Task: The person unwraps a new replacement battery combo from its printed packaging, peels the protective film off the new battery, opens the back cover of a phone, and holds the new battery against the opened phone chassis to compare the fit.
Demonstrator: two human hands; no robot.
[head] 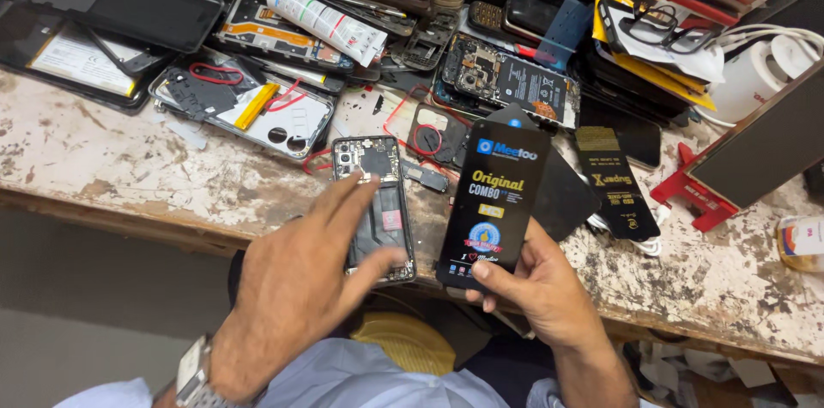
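My right hand (536, 288) grips a black phone screen panel (493, 202) with a printed protective film, held upright near the bench's front edge. My left hand (300, 279) hovers with fingers spread over an opened phone body (376, 202) lying on the bench; its fingertips touch or nearly touch the phone's frame. A metal watch sits on my left wrist. The phone's back is off, showing the camera module and the dark inner plate.
The worn, paint-chipped bench (103, 159) is crowded at the back with dismantled phones, back covers and boards. A white glue tube (322, 20) lies at the upper middle. A black film strip (614, 181) and a red stand (704, 193) holding a panel are on the right.
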